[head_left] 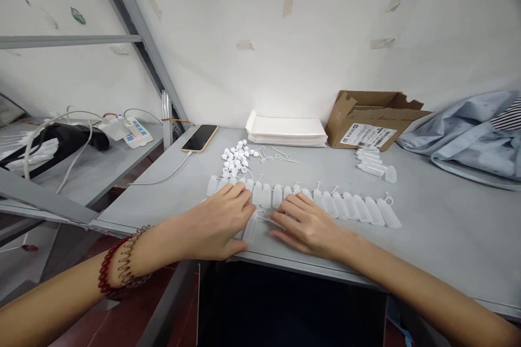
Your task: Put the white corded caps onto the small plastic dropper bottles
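A row of several small translucent plastic bottles (350, 207) lies side by side on the grey table (439, 217). My left hand (220, 222) rests at the row's left part, fingers curled over one bottle (249, 229) that lies nearer the table's front edge. My right hand (307, 223) lies flat with fingers spread, fingertips touching the bottles in the middle of the row. A pile of small white caps (236, 158) sits just behind the row. A few more bottles (375, 164) lie apart at the back right. A beaded bracelet (122, 268) circles my left wrist.
A phone (199, 137) on a cable lies at the table's back left. A stack of white sheets (287, 131), an open cardboard box (368, 119) and a blue cloth (472, 138) line the wall. A lower shelf (81, 168) at left holds cables and a power strip.
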`<move>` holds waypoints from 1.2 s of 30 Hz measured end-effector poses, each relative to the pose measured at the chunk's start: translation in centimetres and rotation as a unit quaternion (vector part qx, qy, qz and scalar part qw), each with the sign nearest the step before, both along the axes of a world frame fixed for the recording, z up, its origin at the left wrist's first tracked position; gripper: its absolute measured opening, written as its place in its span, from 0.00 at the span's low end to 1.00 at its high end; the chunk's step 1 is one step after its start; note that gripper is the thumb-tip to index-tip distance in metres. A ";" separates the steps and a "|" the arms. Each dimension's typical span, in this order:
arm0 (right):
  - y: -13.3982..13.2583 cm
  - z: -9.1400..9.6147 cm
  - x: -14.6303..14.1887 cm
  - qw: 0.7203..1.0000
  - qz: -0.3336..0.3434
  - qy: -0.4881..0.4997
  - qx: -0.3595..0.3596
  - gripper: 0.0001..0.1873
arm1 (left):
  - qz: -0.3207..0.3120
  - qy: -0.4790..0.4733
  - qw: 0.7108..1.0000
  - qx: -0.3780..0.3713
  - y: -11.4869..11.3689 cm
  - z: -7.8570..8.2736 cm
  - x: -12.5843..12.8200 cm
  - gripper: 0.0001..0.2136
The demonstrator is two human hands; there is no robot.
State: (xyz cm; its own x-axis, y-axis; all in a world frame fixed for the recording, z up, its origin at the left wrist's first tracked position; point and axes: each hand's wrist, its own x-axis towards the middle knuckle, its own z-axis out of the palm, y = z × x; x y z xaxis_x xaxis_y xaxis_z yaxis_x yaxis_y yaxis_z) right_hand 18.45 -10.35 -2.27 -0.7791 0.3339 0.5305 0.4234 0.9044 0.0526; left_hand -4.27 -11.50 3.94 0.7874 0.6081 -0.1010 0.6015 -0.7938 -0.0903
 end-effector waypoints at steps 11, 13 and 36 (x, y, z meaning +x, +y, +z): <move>5.9 4.2 9.3 0.967 -0.194 0.159 0.037 0.07 | 0.040 -0.073 0.994 -0.074 4.5 2.2 0.9 0.22; 7.5 4.3 12.5 0.935 -0.312 0.166 -0.028 0.07 | 0.049 -0.112 0.992 -0.031 7.7 1.9 1.8 0.17; 8.8 3.2 22.0 0.846 -0.473 0.076 -0.234 0.09 | 0.124 -0.217 0.965 -0.076 16.9 2.2 5.6 0.09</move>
